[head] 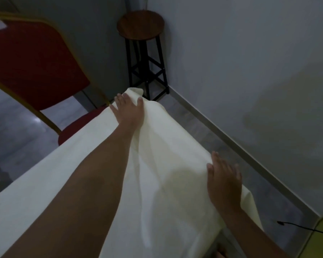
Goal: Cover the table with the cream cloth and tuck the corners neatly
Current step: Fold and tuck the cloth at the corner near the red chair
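Cream cloth (166,164) draped along the table, hiding its top, rumpled near the far corner — left hand (128,109) flat there, fingers straight and splayed; right hand (224,180) flat on the right edge, fingers released. Red chair (32,66) left, round wooden stool (141,25) in the grey-walled corner.

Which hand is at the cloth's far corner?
The left hand, arm stretched out, fingers spread by the raised far corner of the cloth; the right hand rests flat on the near right edge.
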